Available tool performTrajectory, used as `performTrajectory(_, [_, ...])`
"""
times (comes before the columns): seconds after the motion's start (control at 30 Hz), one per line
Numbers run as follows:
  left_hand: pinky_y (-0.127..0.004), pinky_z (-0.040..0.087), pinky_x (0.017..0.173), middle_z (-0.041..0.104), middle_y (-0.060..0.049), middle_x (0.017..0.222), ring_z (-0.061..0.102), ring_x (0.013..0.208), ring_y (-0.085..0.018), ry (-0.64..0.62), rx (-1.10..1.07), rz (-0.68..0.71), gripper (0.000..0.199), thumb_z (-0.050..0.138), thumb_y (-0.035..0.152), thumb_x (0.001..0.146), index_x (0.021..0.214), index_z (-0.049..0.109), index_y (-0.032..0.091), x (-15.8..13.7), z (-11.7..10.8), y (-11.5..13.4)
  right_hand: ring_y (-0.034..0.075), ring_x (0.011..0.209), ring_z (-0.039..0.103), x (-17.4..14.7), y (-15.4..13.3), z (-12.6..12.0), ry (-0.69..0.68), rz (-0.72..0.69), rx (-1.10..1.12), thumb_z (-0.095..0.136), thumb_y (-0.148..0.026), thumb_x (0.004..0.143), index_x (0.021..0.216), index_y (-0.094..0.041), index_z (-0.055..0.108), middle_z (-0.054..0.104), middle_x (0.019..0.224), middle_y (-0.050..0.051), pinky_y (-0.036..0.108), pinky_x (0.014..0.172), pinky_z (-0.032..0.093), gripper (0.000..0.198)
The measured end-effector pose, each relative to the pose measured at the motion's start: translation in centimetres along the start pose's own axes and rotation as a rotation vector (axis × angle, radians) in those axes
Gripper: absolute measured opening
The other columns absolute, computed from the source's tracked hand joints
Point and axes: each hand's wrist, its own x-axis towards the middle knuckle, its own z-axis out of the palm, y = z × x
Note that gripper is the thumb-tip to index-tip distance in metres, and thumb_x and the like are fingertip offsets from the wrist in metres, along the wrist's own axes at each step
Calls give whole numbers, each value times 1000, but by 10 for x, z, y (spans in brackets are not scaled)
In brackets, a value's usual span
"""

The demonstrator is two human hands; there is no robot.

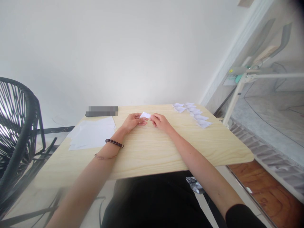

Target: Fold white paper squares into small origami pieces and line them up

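Note:
A small piece of folded white paper (145, 114) is held above the middle of the wooden table (147, 152). My left hand (135, 122) grips its left side between thumb and fingers. On the right, my right hand (159, 121) pinches the paper's edge with its fingers curled. Flat sheets of white paper (92, 134) lie in a loose, overlapping pile left of my left hand. Several folded white paper pieces (196, 113) stand in short rows at the table's far right.
A dark, partly blurred-out object (102, 111) lies at the back left of the table. A black woven chair (30, 104) stands to the left. The white wall (142, 53) rises behind the table. At right is a white metal frame (237, 95) beside a grey-covered bed (273, 120).

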Motion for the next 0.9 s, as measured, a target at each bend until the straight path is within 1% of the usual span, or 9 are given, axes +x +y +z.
performTrajectory(0.13, [-31,50,72,66,-11,90,63,71,-16,-11,26,-30,36,69,33,63,90,62,10,0,1,1,7,47,43,-3,-6,0,-13,14,-22,37,-44,81,70,-16,51,48,59,-2,19,49,36,33])
performTrajectory(0.23, [-33,50,73,67,-11,86,63,71,-17,-45,77,-34,36,70,34,61,87,63,10,-2,3,3,7,50,42,-4,-9,1,-27,-8,-125,39,-46,80,69,-16,53,49,58,-2,20,50,34,34])
performTrajectory(0.33, [-34,50,72,67,-11,84,63,71,-18,-40,125,-49,37,70,36,60,85,64,10,-3,5,4,8,50,41,-3,-8,0,2,-44,-217,37,-43,82,68,-16,53,48,55,-3,20,51,32,35])
performTrajectory(0.43, [-35,50,74,67,-12,85,64,72,-19,-39,116,-63,37,69,39,61,83,65,9,-2,4,3,8,49,39,-2,-6,0,30,-62,-245,35,-41,83,67,-16,52,46,54,-3,20,51,30,34])
performTrajectory(0.63, [-35,50,75,67,-12,89,64,75,-20,-109,82,-61,39,66,41,65,89,64,10,-2,0,2,8,49,38,-1,-5,0,37,-59,-250,35,-42,83,67,-16,52,45,52,-3,21,50,29,35])
performTrajectory(0.77, [-37,48,81,64,-13,100,63,82,-21,-154,46,-57,40,64,39,68,96,62,11,-3,-1,2,8,48,36,0,-3,-1,71,-35,-270,35,-44,82,63,-16,52,42,49,-4,21,49,28,38])
performTrajectory(0.83, [-37,47,83,63,-13,101,62,84,-21,-162,34,-60,39,65,37,68,97,62,11,-3,0,2,8,47,36,0,-2,-1,77,-28,-267,36,-46,82,63,-16,52,42,48,-4,21,48,28,38])
performTrajectory(0.9, [-36,48,81,65,-13,98,63,82,-20,-146,38,-67,38,65,37,68,95,62,11,-2,0,2,8,46,37,1,0,-1,81,-26,-250,36,-46,81,64,-16,52,42,48,-4,21,48,29,39])
